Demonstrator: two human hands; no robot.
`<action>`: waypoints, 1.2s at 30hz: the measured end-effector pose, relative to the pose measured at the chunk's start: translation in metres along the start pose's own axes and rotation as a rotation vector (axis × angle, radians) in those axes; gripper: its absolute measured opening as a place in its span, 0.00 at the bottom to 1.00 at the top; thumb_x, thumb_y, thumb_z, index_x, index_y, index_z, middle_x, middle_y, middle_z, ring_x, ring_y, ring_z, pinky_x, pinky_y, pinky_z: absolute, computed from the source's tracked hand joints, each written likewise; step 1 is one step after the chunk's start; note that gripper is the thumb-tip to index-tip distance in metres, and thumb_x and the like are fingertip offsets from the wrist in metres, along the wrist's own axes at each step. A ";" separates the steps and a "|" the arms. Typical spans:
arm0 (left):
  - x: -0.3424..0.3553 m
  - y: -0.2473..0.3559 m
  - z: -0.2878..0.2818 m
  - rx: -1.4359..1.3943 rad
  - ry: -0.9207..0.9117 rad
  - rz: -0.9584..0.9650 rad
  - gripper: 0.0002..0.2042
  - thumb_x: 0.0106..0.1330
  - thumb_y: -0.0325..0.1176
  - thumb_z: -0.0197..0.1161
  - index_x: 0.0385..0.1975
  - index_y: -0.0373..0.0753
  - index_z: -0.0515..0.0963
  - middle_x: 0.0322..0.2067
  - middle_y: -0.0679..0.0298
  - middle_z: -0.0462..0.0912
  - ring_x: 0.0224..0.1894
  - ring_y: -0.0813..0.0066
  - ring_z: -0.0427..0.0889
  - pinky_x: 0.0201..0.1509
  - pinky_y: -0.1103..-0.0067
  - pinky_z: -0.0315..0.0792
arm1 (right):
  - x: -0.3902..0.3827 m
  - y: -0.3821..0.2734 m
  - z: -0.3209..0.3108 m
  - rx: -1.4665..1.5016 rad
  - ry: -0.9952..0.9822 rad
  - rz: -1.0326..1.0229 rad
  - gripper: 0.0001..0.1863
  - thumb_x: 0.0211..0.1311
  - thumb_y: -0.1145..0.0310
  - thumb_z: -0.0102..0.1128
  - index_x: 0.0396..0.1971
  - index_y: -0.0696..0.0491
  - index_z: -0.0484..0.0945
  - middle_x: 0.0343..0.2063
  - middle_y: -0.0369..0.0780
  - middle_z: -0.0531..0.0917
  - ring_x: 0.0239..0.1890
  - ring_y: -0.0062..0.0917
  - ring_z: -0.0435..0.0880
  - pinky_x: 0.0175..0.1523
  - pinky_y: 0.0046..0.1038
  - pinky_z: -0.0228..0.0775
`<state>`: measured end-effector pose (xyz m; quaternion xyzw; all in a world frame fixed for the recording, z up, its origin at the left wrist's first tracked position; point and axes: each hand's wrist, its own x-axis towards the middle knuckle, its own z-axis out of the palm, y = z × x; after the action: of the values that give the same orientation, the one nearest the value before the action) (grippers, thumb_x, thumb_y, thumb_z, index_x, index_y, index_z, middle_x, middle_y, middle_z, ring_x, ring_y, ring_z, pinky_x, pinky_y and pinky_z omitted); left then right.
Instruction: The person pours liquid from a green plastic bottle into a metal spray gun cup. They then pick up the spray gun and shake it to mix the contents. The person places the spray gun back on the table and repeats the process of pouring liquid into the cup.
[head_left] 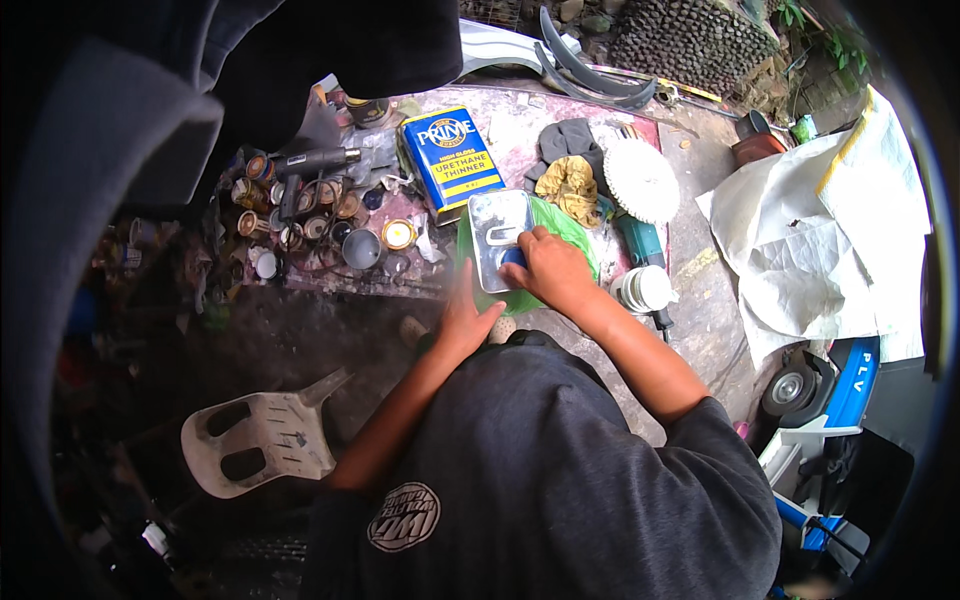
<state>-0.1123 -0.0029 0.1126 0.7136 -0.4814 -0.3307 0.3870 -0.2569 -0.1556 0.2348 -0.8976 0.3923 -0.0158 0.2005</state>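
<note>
right hand [550,268] gripping silver can [498,238] | left hand [465,315] loose-fingered just beside can | blue tin [450,160] behind can

Left hand [466,318] – motion-blurred | small cans [300,210] – perhaps paint, too small | top-left – hood-hidden

Soft, even daylight falls from above with only faint shadows, leaving the white sheet [840,230] at right nearly washed out and the silver can top [497,235] glinting, while the left side sinks into darkness, the left hand [465,315] blurs, and fisheye edges curve into black.
</note>
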 end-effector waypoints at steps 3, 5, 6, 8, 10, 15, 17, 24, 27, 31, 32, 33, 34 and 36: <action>-0.007 -0.011 0.005 0.125 0.031 0.045 0.48 0.64 0.38 0.74 0.80 0.33 0.52 0.73 0.39 0.61 0.72 0.44 0.68 0.75 0.60 0.65 | 0.010 0.012 0.001 0.029 0.268 -0.307 0.14 0.64 0.62 0.65 0.44 0.54 0.83 0.41 0.44 0.85 0.46 0.42 0.87 0.51 0.42 0.77; -0.010 -0.011 0.006 0.227 0.114 0.085 0.48 0.64 0.38 0.74 0.80 0.32 0.51 0.74 0.39 0.60 0.73 0.45 0.68 0.74 0.59 0.66 | 0.023 0.016 0.000 0.027 0.152 -0.404 0.10 0.63 0.67 0.65 0.42 0.54 0.81 0.41 0.43 0.85 0.46 0.43 0.85 0.52 0.41 0.76; -0.009 -0.013 0.007 0.260 0.174 0.083 0.48 0.64 0.37 0.74 0.80 0.32 0.50 0.74 0.39 0.60 0.73 0.45 0.68 0.74 0.59 0.67 | 0.030 0.017 -0.001 0.022 0.093 -0.456 0.08 0.62 0.70 0.64 0.40 0.54 0.80 0.41 0.43 0.85 0.47 0.43 0.84 0.53 0.41 0.76; -0.004 -0.017 0.008 0.102 0.199 -0.041 0.48 0.63 0.37 0.73 0.79 0.31 0.51 0.74 0.39 0.59 0.75 0.45 0.64 0.76 0.59 0.62 | 0.040 0.017 0.011 -0.063 0.007 -0.401 0.08 0.63 0.69 0.62 0.41 0.54 0.81 0.40 0.43 0.85 0.47 0.43 0.85 0.50 0.44 0.76; 0.002 -0.035 0.015 -0.288 0.163 -0.284 0.48 0.60 0.36 0.73 0.78 0.29 0.52 0.75 0.38 0.59 0.79 0.45 0.58 0.82 0.61 0.53 | 0.053 0.009 0.019 -0.161 -0.037 -0.358 0.08 0.65 0.67 0.62 0.40 0.54 0.83 0.39 0.44 0.85 0.47 0.42 0.85 0.51 0.45 0.77; 0.003 -0.056 0.036 -0.313 0.152 -0.254 0.42 0.65 0.37 0.68 0.78 0.34 0.56 0.66 0.44 0.76 0.65 0.52 0.79 0.70 0.67 0.71 | 0.057 0.004 0.019 -0.264 -0.107 -0.377 0.11 0.68 0.63 0.61 0.38 0.55 0.85 0.39 0.48 0.86 0.45 0.45 0.86 0.50 0.45 0.80; 0.002 -0.072 0.043 -0.277 0.147 -0.295 0.39 0.64 0.37 0.68 0.75 0.34 0.61 0.63 0.42 0.78 0.65 0.50 0.79 0.69 0.66 0.71 | 0.067 -0.002 0.006 -0.286 -0.232 -0.491 0.13 0.68 0.62 0.61 0.37 0.57 0.84 0.38 0.50 0.86 0.43 0.47 0.86 0.47 0.45 0.81; 0.002 -0.040 0.036 -0.358 0.230 -0.264 0.44 0.63 0.30 0.63 0.80 0.34 0.51 0.74 0.35 0.62 0.77 0.42 0.63 0.79 0.63 0.61 | 0.069 0.018 0.020 -0.161 -0.102 -0.530 0.11 0.66 0.71 0.66 0.44 0.56 0.76 0.34 0.52 0.86 0.38 0.51 0.87 0.45 0.46 0.78; 0.005 -0.047 0.048 -0.377 0.363 -0.152 0.47 0.63 0.23 0.59 0.83 0.43 0.44 0.77 0.38 0.58 0.79 0.43 0.59 0.80 0.63 0.59 | 0.077 0.010 0.018 0.143 -0.171 -0.331 0.09 0.72 0.73 0.60 0.49 0.56 0.74 0.33 0.51 0.88 0.33 0.46 0.89 0.41 0.40 0.80; 0.013 -0.051 0.047 -0.291 0.398 -0.027 0.45 0.61 0.19 0.58 0.82 0.48 0.52 0.70 0.42 0.65 0.74 0.44 0.66 0.76 0.63 0.64 | 0.083 0.012 0.017 0.462 -0.265 -0.089 0.10 0.79 0.67 0.60 0.48 0.58 0.76 0.34 0.44 0.90 0.35 0.23 0.89 0.40 0.28 0.79; 0.014 -0.052 0.047 -0.221 0.372 -0.010 0.44 0.60 0.19 0.57 0.81 0.48 0.55 0.67 0.44 0.68 0.71 0.45 0.69 0.74 0.63 0.66 | 0.077 0.011 0.014 0.452 -0.264 -0.068 0.10 0.79 0.67 0.60 0.47 0.58 0.76 0.35 0.43 0.90 0.37 0.21 0.89 0.41 0.26 0.79; 0.015 -0.053 0.049 -0.153 0.342 0.005 0.44 0.59 0.18 0.57 0.80 0.49 0.57 0.64 0.45 0.70 0.68 0.45 0.72 0.71 0.63 0.69 | 0.070 0.009 0.009 0.442 -0.264 -0.042 0.10 0.79 0.67 0.60 0.46 0.58 0.76 0.36 0.43 0.90 0.38 0.20 0.89 0.41 0.25 0.80; 0.012 -0.051 0.049 -0.134 0.307 -0.020 0.43 0.59 0.17 0.57 0.79 0.50 0.59 0.60 0.47 0.71 0.65 0.47 0.73 0.69 0.63 0.70 | 0.063 0.004 0.003 0.512 -0.244 -0.031 0.09 0.79 0.66 0.61 0.45 0.57 0.77 0.36 0.40 0.89 0.37 0.17 0.86 0.41 0.23 0.77; 0.008 -0.046 0.047 -0.097 0.232 -0.066 0.42 0.58 0.17 0.56 0.77 0.51 0.63 0.52 0.50 0.72 0.59 0.49 0.76 0.63 0.63 0.73 | 0.050 -0.004 -0.014 0.651 -0.194 -0.005 0.08 0.79 0.66 0.61 0.44 0.55 0.77 0.34 0.35 0.86 0.34 0.12 0.80 0.39 0.19 0.73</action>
<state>-0.1296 -0.0102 0.0488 0.7429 -0.3932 -0.2811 0.4631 -0.2222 -0.1932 0.2431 -0.7847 0.3438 -0.0554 0.5129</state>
